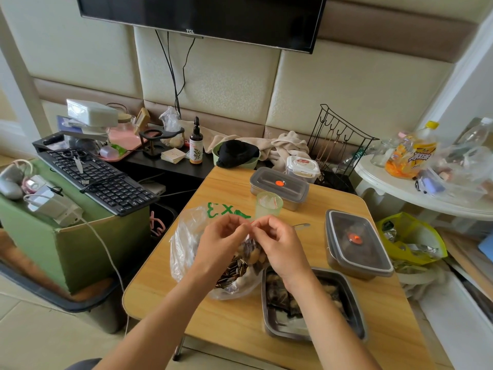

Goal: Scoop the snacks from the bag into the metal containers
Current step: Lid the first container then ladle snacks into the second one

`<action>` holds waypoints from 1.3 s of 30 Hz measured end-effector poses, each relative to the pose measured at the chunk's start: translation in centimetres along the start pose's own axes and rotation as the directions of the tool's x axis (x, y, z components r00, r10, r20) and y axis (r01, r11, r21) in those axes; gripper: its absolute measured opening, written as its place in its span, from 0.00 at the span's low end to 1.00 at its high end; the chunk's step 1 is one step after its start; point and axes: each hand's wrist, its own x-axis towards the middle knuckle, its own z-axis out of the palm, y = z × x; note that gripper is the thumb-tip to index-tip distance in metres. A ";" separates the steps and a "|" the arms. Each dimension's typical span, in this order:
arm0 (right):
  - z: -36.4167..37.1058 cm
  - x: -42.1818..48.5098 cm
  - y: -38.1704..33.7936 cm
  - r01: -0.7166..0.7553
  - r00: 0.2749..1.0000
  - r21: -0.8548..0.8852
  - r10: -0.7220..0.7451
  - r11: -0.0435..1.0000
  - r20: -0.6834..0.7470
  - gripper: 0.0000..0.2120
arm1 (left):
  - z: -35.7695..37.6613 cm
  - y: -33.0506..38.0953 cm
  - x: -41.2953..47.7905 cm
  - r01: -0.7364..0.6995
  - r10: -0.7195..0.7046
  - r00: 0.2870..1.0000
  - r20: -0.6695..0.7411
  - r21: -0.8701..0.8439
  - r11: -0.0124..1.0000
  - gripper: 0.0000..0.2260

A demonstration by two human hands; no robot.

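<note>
"Clear plastic bag [186,247] with green print: where does it sit?"

"On the light wooden surface [232,319], toward its left edge, slumped open, with striped seeds and wrapped snacks [240,265] heaped inside."

"And the hands?"

"Both are over the bag's mouth. The left hand [221,236] and the right hand [277,241] have curled fingers, fingertips meeting, and each pinches the thin plastic at the bag's top, where a speck of red shows between them."

"The metal containers?"

"An open rectangular metal container [354,303] lies right up against the bag, with dark wrapped pieces in it, and the right forearm crosses over it. A lidded metal container [357,244] with an orange valve stands behind it, and a second lidded metal container [278,185] sits at the far edge."

"Anything between?"

"A pale green translucent cup [269,206] beyond the fingertips, and a metal spoon handle [301,226] showing past the right hand."
</note>
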 end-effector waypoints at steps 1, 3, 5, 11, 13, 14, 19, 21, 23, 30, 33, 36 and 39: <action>0.1 0.0 0.1 0.011 1.000 -0.031 -0.011 0.999 0.002 0.05 | -0.2 -0.1 0.1 -0.012 0.012 1.000 -0.002 0.026 1.000 0.04; 0.1 0.0 0.2 0.033 0.999 -0.097 -0.035 0.995 -0.025 0.05 | -0.4 -0.3 0.4 -0.032 0.034 0.999 -0.014 0.089 0.996 0.05; 0.0 0.0 0.2 0.054 0.997 -0.153 -0.063 0.987 -0.054 0.06 | -0.3 -0.3 0.4 -0.063 0.066 0.998 -0.015 0.155 0.986 0.05; -0.2 0.1 0.2 0.075 0.992 -0.172 -0.090 0.982 -0.084 0.08 | 0.0 -0.4 0.4 -0.066 0.064 0.998 0.017 0.184 0.981 0.05; -0.3 0.2 0.3 0.080 0.990 -0.185 -0.099 0.980 -0.100 0.08 | 0.0 -0.3 0.3 -0.060 0.055 0.998 0.032 0.188 0.980 0.05; -0.3 0.2 0.4 0.083 0.990 -0.183 -0.103 0.980 -0.101 0.08 | -0.1 -0.3 0.3 -0.056 0.049 0.998 0.041 0.186 0.981 0.06; 0.0 0.0 0.3 0.070 0.995 -0.142 -0.079 0.987 -0.056 0.06 | -0.2 -0.5 0.6 -0.053 0.043 0.998 0.049 0.217 0.975 0.08; -0.3 0.1 0.1 0.057 0.997 -0.111 -0.061 0.992 -0.036 0.05 | -0.3 -0.4 0.7 -0.052 0.041 0.998 0.055 0.232 0.971 0.08; -0.5 0.2 0.0 0.041 0.999 -0.078 -0.042 0.996 -0.024 0.04 | -0.4 -0.4 0.6 -0.049 0.036 0.998 0.057 0.237 0.970 0.09; -0.6 0.1 -0.1 -0.075 0.991 0.120 0.087 0.990 -0.105 0.06 | -0.4 0.0 0.3 0.037 -0.038 0.999 0.008 0.088 0.995 0.09; -0.7 0.2 -0.1 -0.096 0.984 0.188 0.122 0.977 -0.131 0.09 | -0.6 0.2 0.1 0.072 -0.072 0.997 0.005 0.023 0.997 0.11; -0.7 0.2 0.1 -0.102 0.983 0.198 0.130 0.975 -0.132 0.06 | -0.7 0.4 0.1 0.076 -0.076 0.997 0.007 -0.012 0.997 0.11; -0.7 0.3 0.3 -0.106 0.982 0.181 0.131 0.978 -0.133 0.07 | -0.6 0.5 0.0 0.081 -0.081 0.997 -0.005 -0.033 0.996 0.10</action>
